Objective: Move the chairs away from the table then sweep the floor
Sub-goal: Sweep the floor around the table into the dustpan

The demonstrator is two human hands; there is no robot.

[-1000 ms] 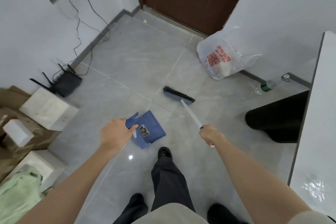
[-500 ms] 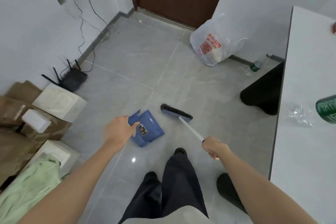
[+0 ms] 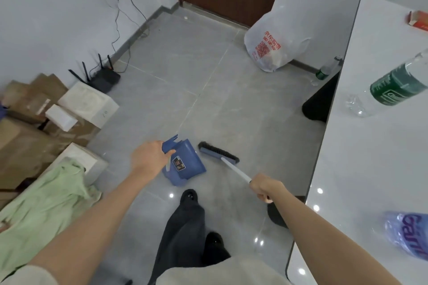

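We saw the blue dustpan tilted over the grey tiled floor, the broom just beside it, dark bristles down, white handle slanting back, near the white table.

Glossy grey floor tiles are reflecting ceiling lights at bottom centre. The blue dustpan is looking like smooth plastic, the broom is showing dark bristles, and matt brown cardboard boxes are sitting at the left.
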